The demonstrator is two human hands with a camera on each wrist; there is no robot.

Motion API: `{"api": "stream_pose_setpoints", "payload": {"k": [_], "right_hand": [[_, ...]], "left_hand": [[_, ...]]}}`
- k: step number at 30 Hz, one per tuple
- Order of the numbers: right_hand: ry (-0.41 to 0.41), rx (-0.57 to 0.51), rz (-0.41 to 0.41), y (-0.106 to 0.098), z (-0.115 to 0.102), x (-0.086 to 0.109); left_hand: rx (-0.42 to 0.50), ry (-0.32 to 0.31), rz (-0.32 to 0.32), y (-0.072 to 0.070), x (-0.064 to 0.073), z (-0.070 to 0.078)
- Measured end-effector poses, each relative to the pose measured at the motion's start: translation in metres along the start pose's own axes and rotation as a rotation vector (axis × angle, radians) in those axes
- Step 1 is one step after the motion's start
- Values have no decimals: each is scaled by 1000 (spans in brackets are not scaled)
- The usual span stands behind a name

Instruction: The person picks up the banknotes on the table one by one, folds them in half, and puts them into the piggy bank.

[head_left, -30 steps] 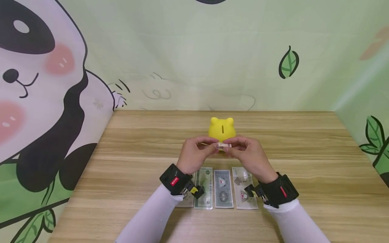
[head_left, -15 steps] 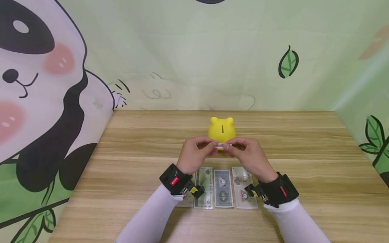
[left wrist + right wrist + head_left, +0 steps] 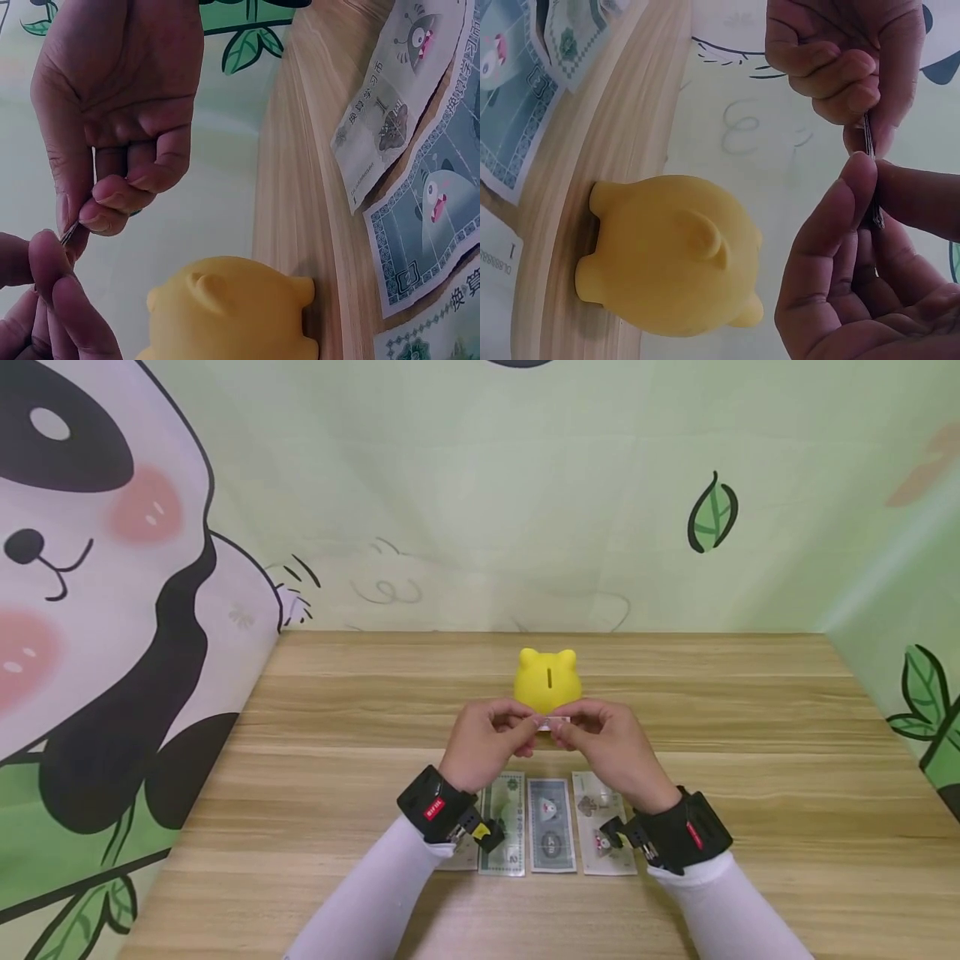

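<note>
Your white sleeves [image 3: 367,893] come in from the near side, with black straps [image 3: 684,831] round both wrists. Under your wrists, four notes lie side by side on the wooden table [image 3: 300,793]: from your left, a pale note [image 3: 461,862] mostly hidden by your left arm, a green note [image 3: 510,810], a blue note [image 3: 552,825] and another pale note [image 3: 591,810] partly covered by your right hand and strap.

Beyond them, your left hand [image 3: 483,743] and right hand [image 3: 618,752] meet, each pinching the folded paper [image 3: 869,139] between thumb and fingers. The paper is up off the table, a thin layered strip, on your side of the yellow piggy bank [image 3: 546,695] and apart from it. The bank stands upright, its slot [image 3: 549,678] on top. Behind it hangs a pale green backdrop [image 3: 480,510], with a panda [image 3: 97,560] at left and a leaf [image 3: 712,518] at right.
</note>
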State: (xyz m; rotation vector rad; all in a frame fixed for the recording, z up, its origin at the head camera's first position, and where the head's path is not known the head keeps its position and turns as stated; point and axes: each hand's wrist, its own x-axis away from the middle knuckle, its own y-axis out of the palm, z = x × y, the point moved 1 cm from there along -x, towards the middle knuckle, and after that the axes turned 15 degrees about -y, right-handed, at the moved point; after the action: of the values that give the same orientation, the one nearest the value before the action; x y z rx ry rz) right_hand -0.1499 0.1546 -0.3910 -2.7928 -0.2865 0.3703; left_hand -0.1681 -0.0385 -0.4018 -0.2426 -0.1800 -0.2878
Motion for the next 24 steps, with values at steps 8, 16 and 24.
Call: {"api": "stream_pose_setpoints", "payload": {"k": [8, 16, 24], "right_hand": [[45, -27, 35, 0, -1, 0], [31, -25, 38, 2, -2, 0], [32, -66, 24, 5, -2, -1]], "left_hand": [[30, -6, 2, 3, 0, 1], [20, -4, -43, 4, 1, 1], [37, -11, -99, 8, 2, 1]]}}
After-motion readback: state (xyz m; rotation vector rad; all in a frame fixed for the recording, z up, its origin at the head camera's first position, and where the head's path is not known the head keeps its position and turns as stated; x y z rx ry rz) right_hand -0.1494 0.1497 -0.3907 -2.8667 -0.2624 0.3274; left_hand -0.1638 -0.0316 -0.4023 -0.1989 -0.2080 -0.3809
